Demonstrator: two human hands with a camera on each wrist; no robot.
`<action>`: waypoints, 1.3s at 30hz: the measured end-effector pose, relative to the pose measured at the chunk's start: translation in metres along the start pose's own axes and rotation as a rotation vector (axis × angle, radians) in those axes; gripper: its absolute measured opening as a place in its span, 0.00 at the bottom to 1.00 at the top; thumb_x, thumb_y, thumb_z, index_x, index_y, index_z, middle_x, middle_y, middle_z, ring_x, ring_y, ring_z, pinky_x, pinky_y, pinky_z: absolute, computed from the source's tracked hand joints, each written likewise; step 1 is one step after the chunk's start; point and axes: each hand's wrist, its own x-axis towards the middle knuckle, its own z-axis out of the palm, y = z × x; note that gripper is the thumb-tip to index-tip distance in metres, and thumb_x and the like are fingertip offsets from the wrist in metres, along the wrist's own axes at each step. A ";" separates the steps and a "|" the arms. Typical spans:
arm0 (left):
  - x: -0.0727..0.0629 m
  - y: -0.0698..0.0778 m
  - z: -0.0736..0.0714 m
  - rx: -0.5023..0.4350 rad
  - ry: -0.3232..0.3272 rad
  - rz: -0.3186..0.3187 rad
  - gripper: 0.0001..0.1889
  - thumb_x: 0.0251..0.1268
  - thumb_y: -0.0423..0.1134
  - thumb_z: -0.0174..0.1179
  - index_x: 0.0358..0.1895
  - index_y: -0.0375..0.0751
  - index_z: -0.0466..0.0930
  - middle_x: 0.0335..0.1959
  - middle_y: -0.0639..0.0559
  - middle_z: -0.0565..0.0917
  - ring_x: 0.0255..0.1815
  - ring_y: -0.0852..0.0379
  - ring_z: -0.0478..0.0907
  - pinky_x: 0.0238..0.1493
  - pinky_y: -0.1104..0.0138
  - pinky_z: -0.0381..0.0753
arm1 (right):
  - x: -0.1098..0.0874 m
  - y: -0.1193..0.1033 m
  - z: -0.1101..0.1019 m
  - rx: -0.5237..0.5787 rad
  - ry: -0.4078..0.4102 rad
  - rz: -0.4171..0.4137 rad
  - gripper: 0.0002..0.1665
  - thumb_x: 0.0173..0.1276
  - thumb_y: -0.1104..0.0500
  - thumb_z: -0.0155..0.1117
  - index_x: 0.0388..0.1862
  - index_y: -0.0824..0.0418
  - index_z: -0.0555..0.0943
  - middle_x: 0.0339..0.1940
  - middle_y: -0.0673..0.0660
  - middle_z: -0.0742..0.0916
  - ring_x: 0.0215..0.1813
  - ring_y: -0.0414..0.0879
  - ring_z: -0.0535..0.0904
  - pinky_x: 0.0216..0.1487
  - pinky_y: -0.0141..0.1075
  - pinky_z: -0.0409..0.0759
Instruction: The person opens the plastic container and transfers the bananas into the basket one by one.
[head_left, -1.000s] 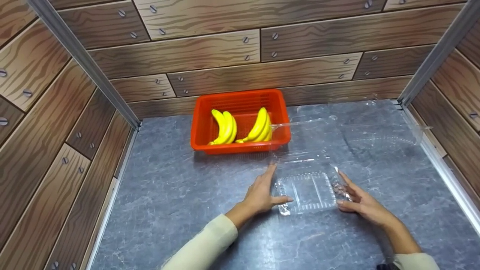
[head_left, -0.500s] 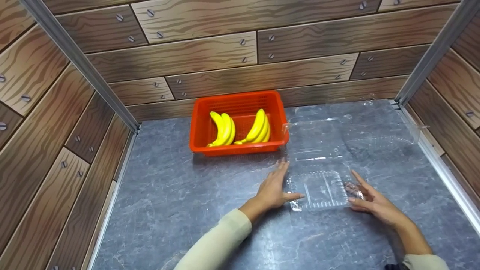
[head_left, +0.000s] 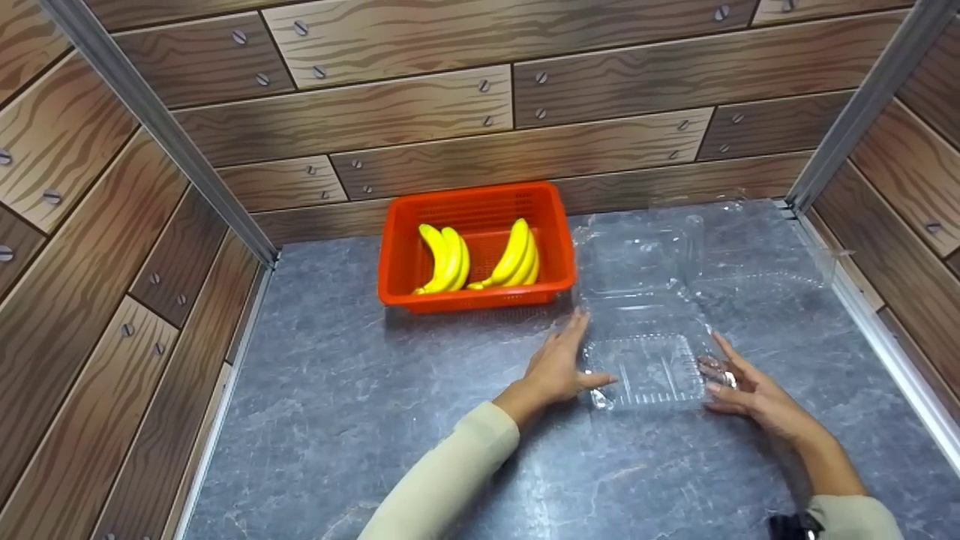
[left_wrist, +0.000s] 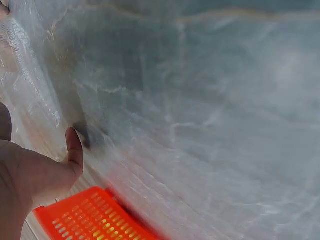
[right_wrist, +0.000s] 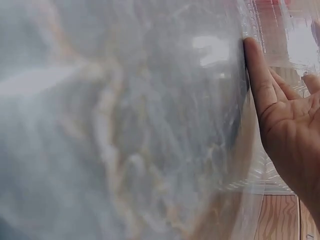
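Observation:
A clear plastic clamshell box (head_left: 649, 371) lies on the grey marbled tabletop, its lid (head_left: 634, 259) swung open toward the back. Along the box's left side rests my left hand (head_left: 556, 367), fingers extended and thumb over the near left rim. My right hand (head_left: 757, 394) touches the right side, with its thumb by the near right corner. In the left wrist view, the left hand (left_wrist: 37, 172) shows at the lower left edge. The right wrist view has the right hand (right_wrist: 290, 115) with straight fingers beside clear plastic. Parts of the transparent rim are hard to make out.
A red basket (head_left: 480, 298) stands at the back, just left of the lid. In it lie two bunches of yellow bananas (head_left: 446, 259). Another clear plastic container (head_left: 765, 262) is at the back right. Wood-patterned walls (head_left: 420, 97) enclose the table.
Both hands and the clamshell box have shifted right and slightly away from me. The lid, raised before, now leans further back beside the basket. The basket and bananas stay put.

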 end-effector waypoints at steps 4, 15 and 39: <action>0.007 -0.001 0.001 -0.001 0.011 -0.014 0.62 0.58 0.66 0.75 0.89 0.58 0.44 0.91 0.57 0.46 0.90 0.41 0.52 0.90 0.49 0.51 | 0.007 0.002 -0.004 0.047 -0.023 -0.042 0.52 0.82 0.70 0.53 0.91 0.51 0.35 0.70 0.31 0.78 0.70 0.24 0.77 0.60 0.36 0.88; 0.024 -0.004 -0.003 -0.025 -0.008 -0.051 0.60 0.60 0.67 0.74 0.89 0.65 0.45 0.91 0.59 0.49 0.88 0.33 0.56 0.86 0.41 0.59 | 0.021 0.003 -0.008 0.019 -0.002 -0.009 0.52 0.84 0.66 0.53 0.91 0.46 0.35 0.70 0.34 0.74 0.70 0.23 0.75 0.60 0.36 0.88; 0.060 -0.001 -0.013 -0.112 0.086 -0.116 0.53 0.65 0.64 0.72 0.88 0.68 0.48 0.86 0.51 0.66 0.83 0.45 0.69 0.82 0.51 0.71 | 0.060 -0.008 -0.015 0.005 0.154 0.052 0.49 0.87 0.56 0.53 0.91 0.50 0.35 0.86 0.79 0.51 0.66 0.18 0.72 0.58 0.35 0.89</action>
